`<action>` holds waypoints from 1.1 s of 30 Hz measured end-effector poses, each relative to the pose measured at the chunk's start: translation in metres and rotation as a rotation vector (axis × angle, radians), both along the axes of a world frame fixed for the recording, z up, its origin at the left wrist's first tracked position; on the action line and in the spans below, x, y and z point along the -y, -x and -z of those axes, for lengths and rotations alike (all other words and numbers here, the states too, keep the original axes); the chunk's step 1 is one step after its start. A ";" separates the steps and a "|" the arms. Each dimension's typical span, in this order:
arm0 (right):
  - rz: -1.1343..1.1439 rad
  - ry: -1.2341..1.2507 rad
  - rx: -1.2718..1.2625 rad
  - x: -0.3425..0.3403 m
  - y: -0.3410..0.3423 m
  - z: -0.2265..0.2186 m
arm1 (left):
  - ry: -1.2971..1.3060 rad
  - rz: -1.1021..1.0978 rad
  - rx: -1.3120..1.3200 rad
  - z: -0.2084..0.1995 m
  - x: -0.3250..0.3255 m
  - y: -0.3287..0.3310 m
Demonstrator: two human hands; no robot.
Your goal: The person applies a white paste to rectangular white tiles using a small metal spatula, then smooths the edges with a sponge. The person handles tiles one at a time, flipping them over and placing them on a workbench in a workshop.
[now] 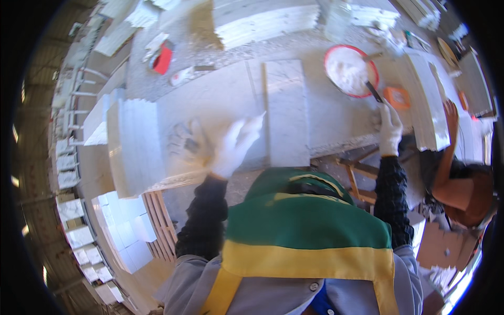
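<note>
My right hand, in a white glove, is closed round the dark handle of a small putty knife. The tool's far end reaches the white paste or powder in a red-rimmed bowl. Beside that bowl sits an orange container. My left hand, also gloved, is smeared by motion over the worktable, left of a narrow pale marble tile. Its fingers are too blurred to read. A crumpled, glove-like white thing shows just left of it, also blurred.
Stacks of pale tiles stand at the left, right and back. A red object lies at the far left and a clear bottle stands at the back. Another person's arm is at the right.
</note>
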State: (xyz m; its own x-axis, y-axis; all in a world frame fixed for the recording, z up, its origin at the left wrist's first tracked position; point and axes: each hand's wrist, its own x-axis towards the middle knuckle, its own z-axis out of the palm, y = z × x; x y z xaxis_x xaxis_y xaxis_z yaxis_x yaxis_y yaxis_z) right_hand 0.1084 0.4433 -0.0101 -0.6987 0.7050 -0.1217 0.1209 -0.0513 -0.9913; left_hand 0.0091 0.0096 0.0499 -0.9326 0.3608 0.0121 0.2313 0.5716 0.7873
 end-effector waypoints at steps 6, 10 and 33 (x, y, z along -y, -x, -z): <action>0.025 -0.074 0.035 -0.003 0.002 0.006 | -0.332 -0.443 0.010 -0.001 0.045 0.070; 0.030 0.028 0.024 -0.003 0.003 0.007 | -0.179 -0.588 -0.137 0.008 0.082 0.125; 0.036 -0.069 0.071 -0.002 0.005 -0.003 | 0.155 0.560 -0.466 0.019 -0.047 0.014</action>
